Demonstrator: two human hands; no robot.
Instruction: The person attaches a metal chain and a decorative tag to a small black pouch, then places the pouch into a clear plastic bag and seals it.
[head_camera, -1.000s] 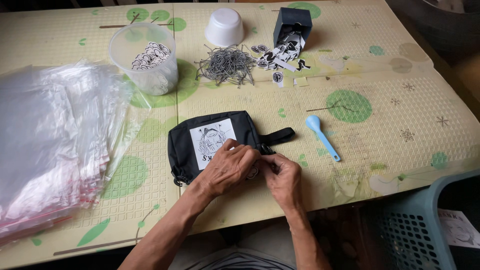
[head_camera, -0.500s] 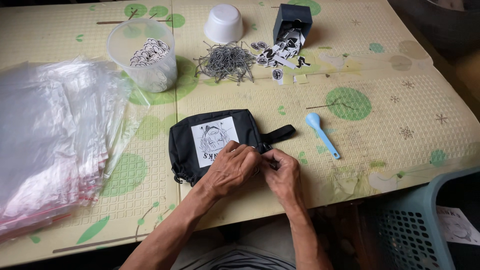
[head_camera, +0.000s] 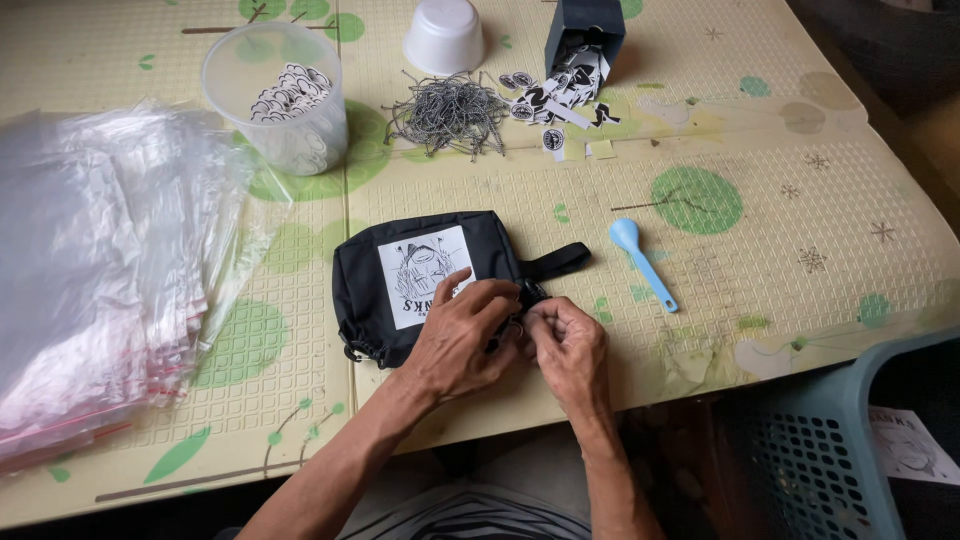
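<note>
left hand (head_camera: 462, 338): rests on the lower right corner of the black pouch (head_camera: 420, 280), grip pinched together on its edge.
right hand (head_camera: 568, 345): just right of the left hand, fingertips pinching something small at the pouch's corner; too small to tell what.
black pouch: lies flat on the table (head_camera: 760, 260) at the centre of the frame, white printed patch facing up, strap pointing right.
right of pouch: a light blue spoon (head_camera: 640, 260).
upper centre: pile of metal ball chains (head_camera: 445, 108), white bowl (head_camera: 443, 35) upside down, dark box (head_camera: 585, 28) spilling stickers (head_camera: 555, 95).
upper left: clear plastic cup (head_camera: 278, 100) holding stickers.
left edge: stack of clear plastic bags (head_camera: 90, 260).
lower right: teal basket (head_camera: 830, 450).
</note>
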